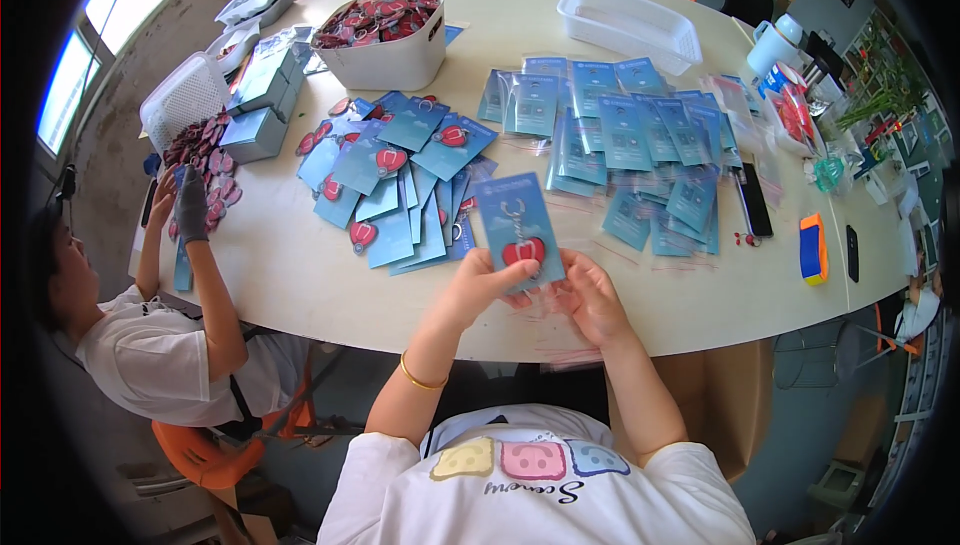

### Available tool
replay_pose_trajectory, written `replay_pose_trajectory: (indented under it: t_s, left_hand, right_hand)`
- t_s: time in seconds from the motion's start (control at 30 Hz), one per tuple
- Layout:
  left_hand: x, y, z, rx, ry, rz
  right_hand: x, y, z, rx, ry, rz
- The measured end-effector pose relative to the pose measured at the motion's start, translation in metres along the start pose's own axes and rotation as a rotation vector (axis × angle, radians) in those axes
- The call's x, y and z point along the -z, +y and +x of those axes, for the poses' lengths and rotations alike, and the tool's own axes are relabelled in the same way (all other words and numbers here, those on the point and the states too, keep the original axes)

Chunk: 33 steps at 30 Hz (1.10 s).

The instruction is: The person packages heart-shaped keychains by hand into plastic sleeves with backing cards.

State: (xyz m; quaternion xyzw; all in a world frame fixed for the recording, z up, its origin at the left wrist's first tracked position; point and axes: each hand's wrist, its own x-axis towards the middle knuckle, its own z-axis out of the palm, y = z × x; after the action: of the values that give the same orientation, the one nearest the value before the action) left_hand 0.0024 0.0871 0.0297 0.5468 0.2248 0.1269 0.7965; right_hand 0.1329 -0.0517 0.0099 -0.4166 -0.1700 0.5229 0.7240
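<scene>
Upright over the table's near edge is a blue card [508, 203] with a red heart-shaped keychain [524, 251] fixed to it. My left hand [480, 287] pinches its lower left part, thumb across the front by the heart. At the card's lower right, my right hand [594, 301] has its fingers closed on a clear plastic bag [552, 323], which hangs partly below the card. How far the card sits in the bag is hard to make out. Beyond my left hand lies a heap of blue cards with heart keychains [385, 180]. Farther right are bagged blue cards [625, 135].
A white bin [390, 63] of red keychains stands at the back, with a white basket [630, 25] to its right. On the left a co-worker [160, 345] handles pieces near a tipped basket [185, 105]. A phone [754, 200] and an orange-blue block [813, 250] lie right.
</scene>
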Motion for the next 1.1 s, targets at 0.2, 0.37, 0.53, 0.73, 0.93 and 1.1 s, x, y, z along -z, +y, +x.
replay_pose_trajectory:
  t_s: [0.2, 0.37, 0.53, 0.73, 0.93, 1.1]
  left_hand:
    - [0.042, 0.008, 0.037, -0.493, 0.466, 0.930]
    - [0.096, 0.021, 0.084, -0.587, 0.729, 1.753]
    - [0.095, 0.024, 0.101, -0.233, 0.556, 1.725]
    - [0.061, -0.007, 0.063, -0.432, 0.674, 1.646]
    - [0.046, 0.005, 0.021, -0.704, 0.636, 1.291]
    - [0.051, 0.041, 0.010, -0.978, 0.864, 0.719]
  right_hand:
    - [0.022, -0.053, 0.058, 0.854, 0.458, -1.111]
    - [0.008, -0.093, 0.101, 1.126, 0.625, -1.626]
    - [0.004, -0.024, 0.121, 0.493, 0.128, -1.150]
    - [-0.048, 0.010, 0.161, -0.084, 0.105, -0.474]
    - [-0.031, 0.022, 0.172, 0.476, 0.127, -0.874]
    - [-0.044, -0.025, 0.109, 0.733, 0.017, -1.085]
